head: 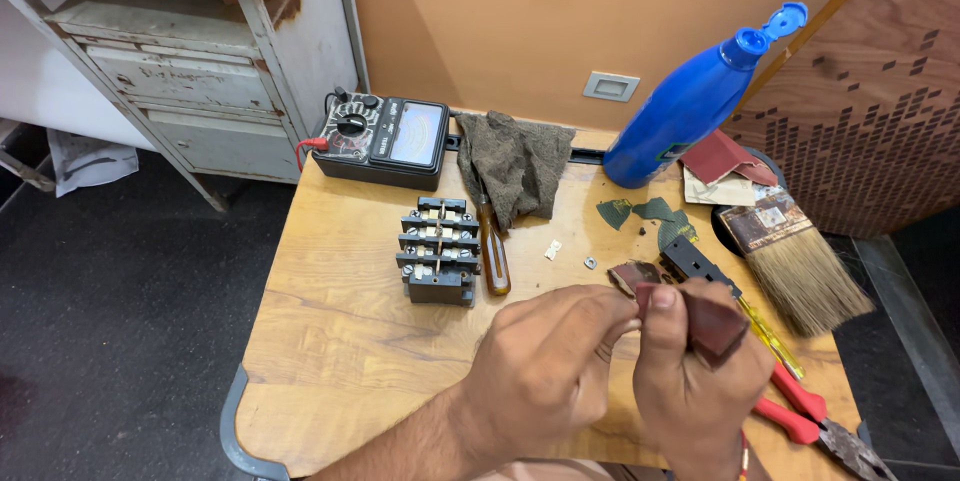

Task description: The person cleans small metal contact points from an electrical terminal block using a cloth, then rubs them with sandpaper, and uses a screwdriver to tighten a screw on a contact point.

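Bottle: blue plastic bottle [690,106], flip cap open, leaning at the table's far right; contents not visible.
Left hand: my left hand [545,366], fingers curled and pressed together, tips pinching something too small to make out.
Right hand: my right hand [695,376], thumb and fingers pinched on a folded piece of sandpaper [712,326], dark reddish-brown and gritty, held just above the table's near edge.
Table: wooden table [340,341], worn grain.
Switch block: grey, stepped terminal block [439,249] with brass contacts, centre.
Meter: black analogue meter [385,136], far edge.
Cloth: crumpled brown rag [515,163].
Screwdriver: amber handle [494,253], beside the block.
Brush: wide bristle brush [800,266], right.
Pliers: red-handled pliers [815,421], near right corner.
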